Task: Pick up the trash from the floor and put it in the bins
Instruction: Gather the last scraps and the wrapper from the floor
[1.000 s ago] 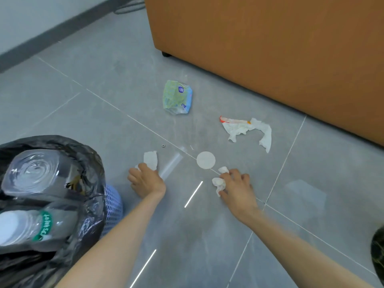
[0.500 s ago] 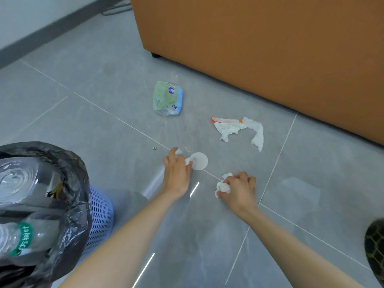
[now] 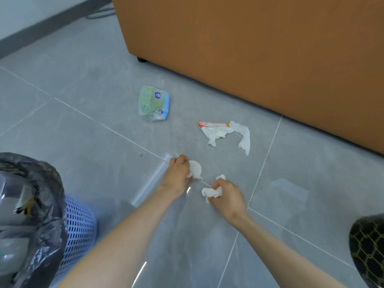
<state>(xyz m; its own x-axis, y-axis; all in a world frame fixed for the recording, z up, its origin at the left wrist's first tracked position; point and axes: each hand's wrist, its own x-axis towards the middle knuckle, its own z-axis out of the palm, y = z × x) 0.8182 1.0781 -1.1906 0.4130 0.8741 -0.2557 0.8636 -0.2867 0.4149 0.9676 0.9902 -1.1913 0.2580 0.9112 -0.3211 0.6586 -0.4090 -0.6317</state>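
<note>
My left hand (image 3: 177,175) is down on the grey floor, its fingers curled round a round white pad (image 3: 196,169) and a scrap of tissue. Just to its right, my right hand (image 3: 227,196) grips crumpled white tissue (image 3: 211,192). Farther out lie a torn white wrapper with an orange edge (image 3: 226,133) and a crumpled green and blue packet (image 3: 154,103). A blue mesh bin lined with a black bag (image 3: 80,225) stands at the lower left, with plastic bottles inside it.
An orange cabinet (image 3: 249,48) fills the back and right. A second dark bin (image 3: 367,244) shows at the right edge. A small metal ring (image 3: 140,154) lies on the floor near a tile seam. The wall with a dark skirting runs along the upper left.
My left hand moved right from the small tissue scrap to the round white pad and closed on it. My right hand lifted its crumpled tissue slightly and gathered it tighter.
</note>
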